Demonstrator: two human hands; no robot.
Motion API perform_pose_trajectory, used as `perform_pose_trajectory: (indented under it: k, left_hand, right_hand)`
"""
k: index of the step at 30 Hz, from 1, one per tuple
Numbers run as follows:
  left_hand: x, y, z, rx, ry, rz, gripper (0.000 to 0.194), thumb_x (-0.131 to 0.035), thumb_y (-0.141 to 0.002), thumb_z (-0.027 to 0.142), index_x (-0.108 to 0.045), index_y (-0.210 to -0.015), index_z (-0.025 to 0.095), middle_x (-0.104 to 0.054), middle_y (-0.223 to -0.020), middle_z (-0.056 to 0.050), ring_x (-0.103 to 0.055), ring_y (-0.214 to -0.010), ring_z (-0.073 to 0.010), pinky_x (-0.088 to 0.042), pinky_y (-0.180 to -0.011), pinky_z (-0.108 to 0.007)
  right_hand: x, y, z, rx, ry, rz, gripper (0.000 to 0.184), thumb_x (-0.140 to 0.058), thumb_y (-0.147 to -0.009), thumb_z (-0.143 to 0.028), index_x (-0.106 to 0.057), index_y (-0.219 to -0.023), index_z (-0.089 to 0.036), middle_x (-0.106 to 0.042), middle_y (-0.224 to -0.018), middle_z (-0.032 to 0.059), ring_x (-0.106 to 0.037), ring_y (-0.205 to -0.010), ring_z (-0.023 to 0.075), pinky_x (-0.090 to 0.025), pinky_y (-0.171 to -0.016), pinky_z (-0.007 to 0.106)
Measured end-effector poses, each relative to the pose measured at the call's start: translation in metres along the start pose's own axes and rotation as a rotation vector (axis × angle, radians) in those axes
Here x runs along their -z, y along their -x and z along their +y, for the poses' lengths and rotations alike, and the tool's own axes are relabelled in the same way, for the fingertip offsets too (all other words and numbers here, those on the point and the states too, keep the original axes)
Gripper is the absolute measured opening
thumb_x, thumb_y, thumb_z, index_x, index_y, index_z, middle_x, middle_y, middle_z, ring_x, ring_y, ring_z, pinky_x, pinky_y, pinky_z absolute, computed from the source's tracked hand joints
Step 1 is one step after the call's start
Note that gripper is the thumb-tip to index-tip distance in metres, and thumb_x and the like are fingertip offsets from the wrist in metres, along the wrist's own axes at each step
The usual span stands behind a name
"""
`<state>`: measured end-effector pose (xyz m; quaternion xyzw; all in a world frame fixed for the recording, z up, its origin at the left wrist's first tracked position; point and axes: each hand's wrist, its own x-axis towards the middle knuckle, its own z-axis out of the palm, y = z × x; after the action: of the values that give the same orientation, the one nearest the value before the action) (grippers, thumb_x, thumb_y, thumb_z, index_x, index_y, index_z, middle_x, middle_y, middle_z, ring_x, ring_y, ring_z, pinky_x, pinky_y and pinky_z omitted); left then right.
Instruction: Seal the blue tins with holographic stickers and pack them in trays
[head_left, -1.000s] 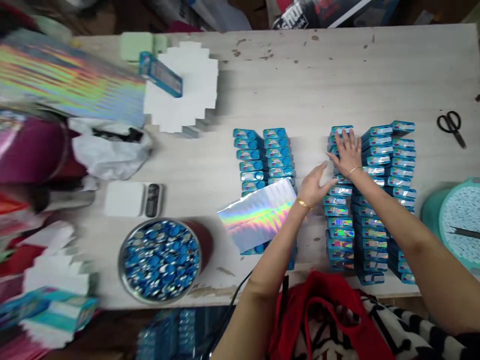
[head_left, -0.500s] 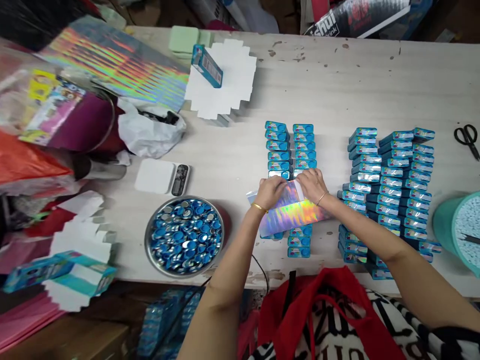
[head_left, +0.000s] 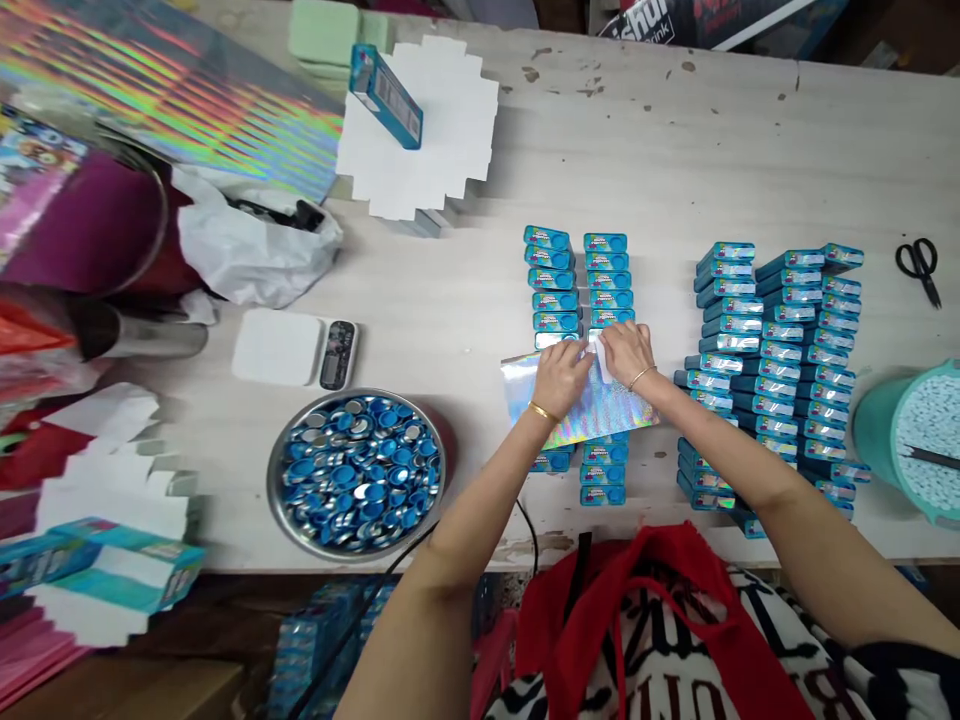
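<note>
A shiny holographic sheet (head_left: 581,410) lies in front of me over two columns of small blue boxes. My left hand (head_left: 561,378) is closed at its upper edge, fingertips near the middle. Close beside it, my right hand (head_left: 628,354) has its fingers pinched at the same edge, by a narrow white strip (head_left: 599,362). The fingers hide exactly how the strip and sheet meet. Blue boxes (head_left: 551,322) of the left column and blue boxes (head_left: 609,300) of the right column show above the sheet, and more show below it.
Several rows of blue boxes (head_left: 787,362) stand to the right, with black scissors (head_left: 918,268) and a teal bucket of white pellets (head_left: 874,430) beyond. To the left are a steel bowl of blue caps (head_left: 274,480), a small scale (head_left: 277,346) and stacked white cartons (head_left: 457,130).
The sheet has flattened and its glare has shifted from orange to silver. My left hand has moved right, closer to my right hand. The whole view has shifted slightly.
</note>
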<state>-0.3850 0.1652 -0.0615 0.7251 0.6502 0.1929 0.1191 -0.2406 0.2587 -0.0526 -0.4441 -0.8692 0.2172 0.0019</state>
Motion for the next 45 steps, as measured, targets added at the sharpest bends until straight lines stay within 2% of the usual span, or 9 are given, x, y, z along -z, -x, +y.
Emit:
perform_pose_trajectory:
  k: [3,6,9,12,15,20,27,32,45]
  left_hand:
    - [0.013,0.021,0.023,0.059,0.187,0.099,0.017,-0.051,-0.099,0.029,-0.065,-0.091,0.021,-0.072,-0.106,-0.011,-0.063,-0.099,-0.0247,-0.047,-0.085,-0.041]
    - [0.033,0.033,0.042,0.34,0.47,0.326,0.016,-0.059,-0.095,0.035,-0.058,-0.086,0.022,-0.068,-0.088,-0.006,-0.064,-0.087,-0.0201,-0.05,-0.082,-0.037]
    - [0.047,0.024,0.049,0.612,0.781,0.561,0.021,-0.067,-0.087,0.038,-0.054,-0.084,0.023,-0.062,-0.081,-0.001,-0.062,-0.078,-0.0155,-0.051,-0.076,-0.03]
    - [0.051,0.004,0.049,0.727,0.97,0.635,0.027,-0.073,-0.08,0.038,-0.052,-0.081,0.022,-0.059,-0.077,0.002,-0.061,-0.074,-0.0126,-0.052,-0.074,-0.027]
    - [0.047,-0.012,0.048,0.78,1.047,0.631,0.028,-0.075,-0.077,0.037,-0.051,-0.078,0.022,-0.058,-0.073,0.003,-0.06,-0.072,-0.0116,-0.051,-0.073,-0.025]
    - [0.027,-0.04,0.04,0.787,1.129,0.603,0.026,-0.075,-0.075,0.035,-0.054,-0.075,0.021,-0.059,-0.07,0.003,-0.058,-0.068,-0.0114,-0.049,-0.068,-0.024]
    - [-0.004,-0.14,0.008,0.684,0.876,0.657,0.012,-0.067,-0.081,0.025,-0.058,-0.076,0.021,-0.062,-0.08,0.001,-0.061,-0.082,-0.0144,-0.051,-0.085,-0.029]
    - [-0.016,-0.195,-0.02,0.735,0.628,0.555,0.012,-0.067,-0.079,0.02,-0.058,-0.071,0.021,-0.061,-0.086,-0.001,-0.058,-0.09,-0.0179,-0.049,-0.094,-0.035]
    - [-0.031,-0.206,-0.032,0.785,0.278,0.361,0.012,-0.066,-0.083,0.022,-0.059,-0.074,0.02,-0.06,-0.105,-0.008,-0.052,-0.113,-0.0328,-0.035,-0.106,-0.061]
  right_hand:
    - [0.0,0.001,0.001,-0.014,-0.007,-0.006,0.038,-0.032,-0.107,-0.024,-0.069,-0.107,-0.015,-0.07,-0.11,0.0156,-0.053,-0.108,0.0285,-0.031,-0.094,0.042]
    - [0.006,0.009,0.002,0.012,-0.056,0.072,0.037,-0.034,-0.106,-0.026,-0.068,-0.118,-0.016,-0.068,-0.121,0.0153,-0.053,-0.118,0.0284,-0.03,-0.105,0.045]
    - [0.018,0.029,-0.003,0.043,-0.236,0.249,0.04,-0.039,-0.106,-0.04,-0.064,-0.128,-0.018,-0.063,-0.135,0.0139,-0.05,-0.13,0.0274,-0.027,-0.115,0.047]
    - [0.025,0.051,-0.016,0.013,-0.557,0.28,0.049,-0.037,-0.103,-0.055,-0.068,-0.115,-0.019,-0.07,-0.122,0.0118,-0.06,-0.12,0.025,-0.039,-0.109,0.043]
    - [0.024,0.061,-0.03,-0.118,-0.906,0.25,0.049,-0.05,-0.094,-0.066,-0.066,-0.09,-0.021,-0.072,-0.095,0.0067,-0.066,-0.094,0.0222,-0.05,-0.092,0.037]
    - [0.03,0.034,-0.023,-0.232,-1.188,0.331,0.038,-0.056,-0.091,-0.054,-0.056,-0.071,-0.022,-0.061,-0.071,-0.0006,-0.059,-0.073,0.0167,-0.049,-0.077,0.031]
    - [0.058,-0.06,0.043,-0.187,-0.77,0.487,0.033,-0.053,-0.092,-0.041,-0.054,-0.065,-0.023,-0.058,-0.066,-0.0017,-0.057,-0.071,0.0161,-0.045,-0.079,0.031]
    - [0.052,-0.116,0.073,-0.213,-0.511,0.448,0.033,-0.051,-0.096,-0.034,-0.056,-0.066,-0.022,-0.066,-0.072,0.0003,-0.06,-0.076,0.0163,-0.041,-0.087,0.032]
    - [0.019,-0.139,0.087,-0.272,-0.447,0.39,0.03,-0.054,-0.094,-0.031,-0.059,-0.067,-0.021,-0.069,-0.076,0.0007,-0.061,-0.082,0.0183,-0.037,-0.094,0.038]
